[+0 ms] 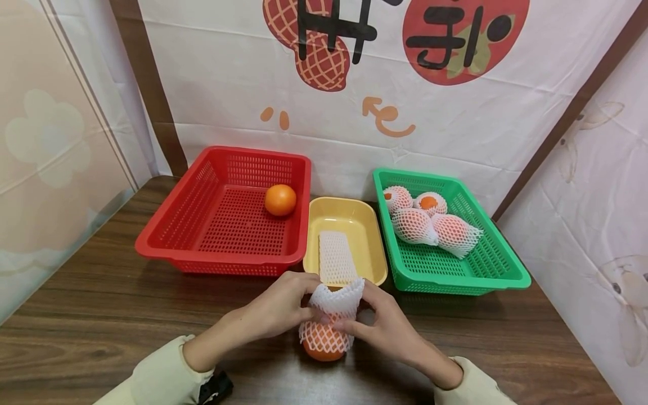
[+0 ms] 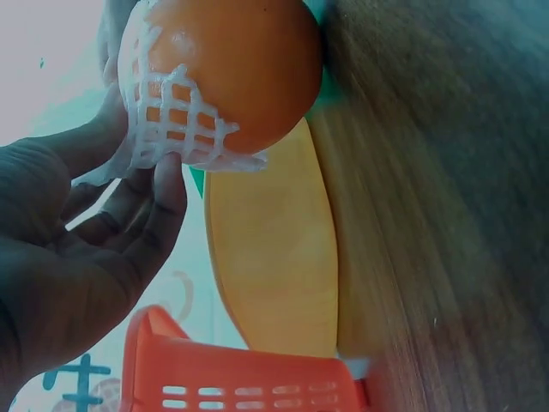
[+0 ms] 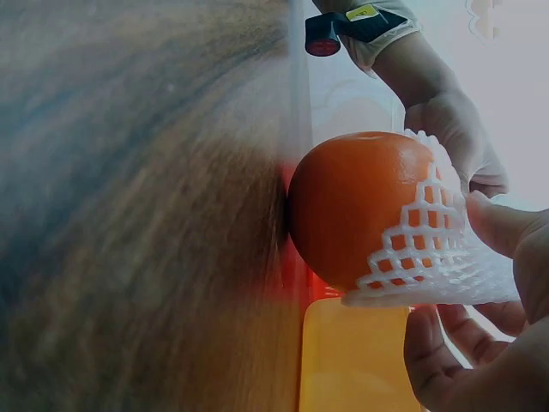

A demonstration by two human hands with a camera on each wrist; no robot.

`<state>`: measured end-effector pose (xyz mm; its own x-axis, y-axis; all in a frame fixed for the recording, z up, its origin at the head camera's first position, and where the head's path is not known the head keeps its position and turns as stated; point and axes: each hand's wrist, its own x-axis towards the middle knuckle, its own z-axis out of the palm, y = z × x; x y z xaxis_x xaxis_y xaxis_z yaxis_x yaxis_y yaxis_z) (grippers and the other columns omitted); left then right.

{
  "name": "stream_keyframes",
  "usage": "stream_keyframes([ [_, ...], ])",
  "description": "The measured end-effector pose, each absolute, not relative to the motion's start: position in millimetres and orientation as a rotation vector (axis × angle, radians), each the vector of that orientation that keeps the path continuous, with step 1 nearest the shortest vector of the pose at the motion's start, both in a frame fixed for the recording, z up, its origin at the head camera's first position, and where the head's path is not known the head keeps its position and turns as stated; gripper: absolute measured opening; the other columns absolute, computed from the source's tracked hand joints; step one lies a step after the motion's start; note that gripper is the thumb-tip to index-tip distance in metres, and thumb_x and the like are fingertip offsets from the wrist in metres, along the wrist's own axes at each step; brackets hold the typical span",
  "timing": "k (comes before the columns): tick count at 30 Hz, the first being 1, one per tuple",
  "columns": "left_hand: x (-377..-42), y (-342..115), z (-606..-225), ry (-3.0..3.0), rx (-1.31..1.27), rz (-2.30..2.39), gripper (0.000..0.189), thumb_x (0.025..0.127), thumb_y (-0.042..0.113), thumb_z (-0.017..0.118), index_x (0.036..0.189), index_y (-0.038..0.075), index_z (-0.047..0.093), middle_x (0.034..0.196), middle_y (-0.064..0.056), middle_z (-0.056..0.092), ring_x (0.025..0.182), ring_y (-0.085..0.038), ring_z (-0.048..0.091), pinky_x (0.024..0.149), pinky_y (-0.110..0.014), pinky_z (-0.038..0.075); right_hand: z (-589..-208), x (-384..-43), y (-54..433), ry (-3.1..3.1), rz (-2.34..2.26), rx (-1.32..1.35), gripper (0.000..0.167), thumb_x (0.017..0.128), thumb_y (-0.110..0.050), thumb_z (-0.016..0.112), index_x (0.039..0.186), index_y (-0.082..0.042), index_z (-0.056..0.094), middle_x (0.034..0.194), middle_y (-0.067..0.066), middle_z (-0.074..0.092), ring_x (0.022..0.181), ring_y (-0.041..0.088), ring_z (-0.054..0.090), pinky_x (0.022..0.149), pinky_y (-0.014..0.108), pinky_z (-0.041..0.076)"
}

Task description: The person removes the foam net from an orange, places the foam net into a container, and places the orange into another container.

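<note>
On the table, an orange (image 1: 323, 355) sits partly inside a white foam net sleeve (image 1: 336, 304). The net covers its upper part, and bare peel shows at the bottom. From the left side, my left hand (image 1: 286, 306) pinches the net between thumb and fingers. My right hand (image 1: 388, 325) grips the net from the opposite side, thumb low on the mesh. Both wrist views show the net's lower edge slanting across the fruit, with the orange's bare side (image 3: 339, 206) toward the tabletop. Above the fruit, the net's free end stands up between the hands.
A red basket (image 1: 152, 246) at the left holds one bare orange (image 1: 280, 200). Behind the hands, a yellow tray (image 1: 372, 242) contains flat white foam nets (image 1: 336, 257). The green basket (image 1: 506, 275) at the right has several netted fruits (image 1: 414, 226).
</note>
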<state>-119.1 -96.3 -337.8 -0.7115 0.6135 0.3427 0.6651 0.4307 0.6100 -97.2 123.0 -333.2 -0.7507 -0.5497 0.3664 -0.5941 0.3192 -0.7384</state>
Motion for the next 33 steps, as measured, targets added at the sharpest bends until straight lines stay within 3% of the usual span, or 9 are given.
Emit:
stream_keyframes([
  [8,-119.1,-96.0,-338.8,-2.578,-1.160,-1.148,0.015,0.075,0.013,0.081,0.085,0.015,0.070,0.082,0.012,0.062,0.081,-0.004,0.058,0.074,-0.026,0.049,-332.7,-96.0,122.1,-2.497,1.439,1.109,0.037,0.075,-0.005,0.080,0.109,-0.007,0.066,0.107,-0.001,0.065,0.095,0.013,0.060,0.075,0.034,0.052],
  [17,-119.4,-96.9,-338.8,-2.644,-1.169,-1.192,0.029,0.068,0.026,0.086,0.090,0.016,0.068,0.085,0.012,0.055,0.079,-0.005,0.051,0.071,-0.026,0.048,-347.1,-102.0,125.2,-2.517,1.503,1.033,0.033,0.077,-0.005,0.078,0.108,-0.008,0.067,0.103,-0.001,0.067,0.093,0.013,0.061,0.075,0.034,0.053],
  [27,-119.2,-95.5,-339.6,-2.603,-1.155,-1.175,0.020,0.072,0.018,0.084,0.087,0.015,0.071,0.084,0.013,0.060,0.082,-0.004,0.057,0.076,-0.029,0.050,-334.2,-97.6,123.3,-2.468,1.490,1.106,0.030,0.079,0.000,0.076,0.106,-0.005,0.066,0.102,0.001,0.067,0.092,0.012,0.061,0.074,0.034,0.053],
  [33,-120.1,-95.3,-340.8,-2.558,-1.153,-1.185,0.018,0.074,0.014,0.082,0.087,0.014,0.069,0.083,0.011,0.061,0.081,-0.003,0.057,0.072,-0.027,0.051,-332.5,-97.1,123.8,-2.468,1.448,1.126,0.034,0.077,-0.003,0.078,0.108,-0.006,0.065,0.107,0.001,0.064,0.095,0.014,0.059,0.076,0.034,0.052],
])
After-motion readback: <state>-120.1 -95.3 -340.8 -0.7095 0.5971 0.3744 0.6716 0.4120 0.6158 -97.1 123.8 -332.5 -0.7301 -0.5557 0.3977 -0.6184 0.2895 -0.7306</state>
